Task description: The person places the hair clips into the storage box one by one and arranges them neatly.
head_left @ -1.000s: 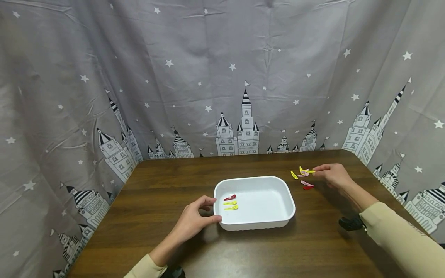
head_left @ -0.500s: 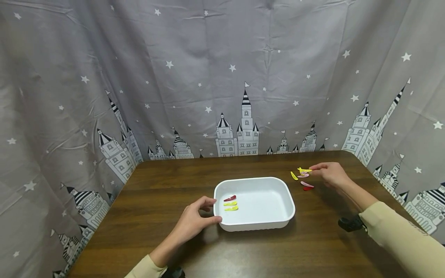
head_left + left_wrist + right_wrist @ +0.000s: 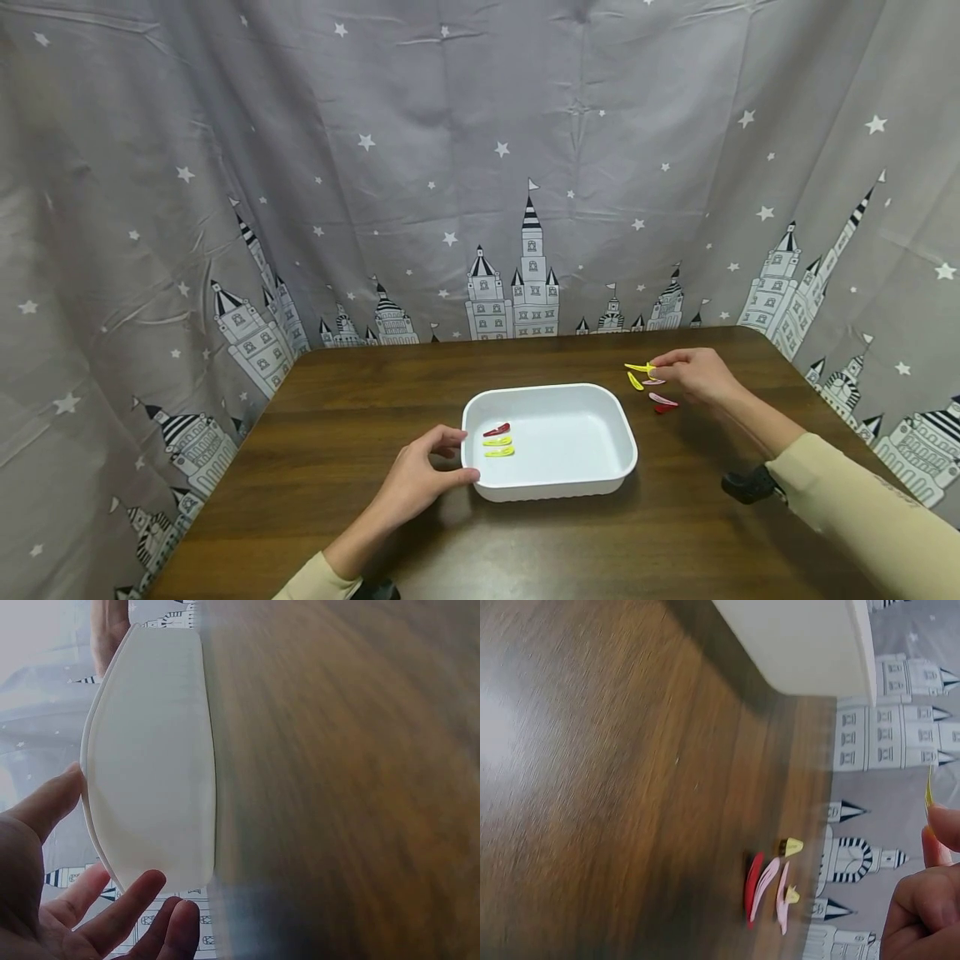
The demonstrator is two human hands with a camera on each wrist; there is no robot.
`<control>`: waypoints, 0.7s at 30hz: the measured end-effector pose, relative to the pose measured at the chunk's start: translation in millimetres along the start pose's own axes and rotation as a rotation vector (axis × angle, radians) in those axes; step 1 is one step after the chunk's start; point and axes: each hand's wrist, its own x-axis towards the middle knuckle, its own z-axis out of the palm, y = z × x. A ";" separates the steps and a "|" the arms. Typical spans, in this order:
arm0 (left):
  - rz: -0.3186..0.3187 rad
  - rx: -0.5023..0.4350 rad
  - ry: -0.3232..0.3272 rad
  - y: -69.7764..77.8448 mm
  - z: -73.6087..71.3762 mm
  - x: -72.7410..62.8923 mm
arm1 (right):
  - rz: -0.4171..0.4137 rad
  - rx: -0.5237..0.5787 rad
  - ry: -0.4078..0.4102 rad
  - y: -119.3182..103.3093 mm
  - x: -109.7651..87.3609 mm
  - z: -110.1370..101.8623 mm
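A white plastic tray [image 3: 558, 492] stands on the table, and my left hand [image 3: 416, 471] holds its left end, thumb and fingers at the rim. Inside it, at the left, lie a red hair clip [image 3: 497, 430] and two yellow ones. My right hand [image 3: 701, 372] pinches a yellow hair clip [image 3: 929, 787] between thumb and finger, raised off the table. Under and beside that hand, loose clips lie on the table: a red clip [image 3: 753, 889], a pink clip [image 3: 764, 889], another pink clip [image 3: 782, 904] and two yellow ones, one partly hidden in the head view.
The brown wooden table [image 3: 360, 400] reaches back to a grey curtain [image 3: 420, 125] printed with stars and castles. The loose clips are behind and right of the tray's far right corner.
My right hand has moved left, carrying the pinched yellow hair clip up and away from the loose clips. The left hand and tray stay in place.
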 end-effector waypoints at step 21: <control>0.006 -0.021 -0.001 -2.8 0.5 1.5 | -0.002 0.086 -0.073 -33.8 -3.2 37.2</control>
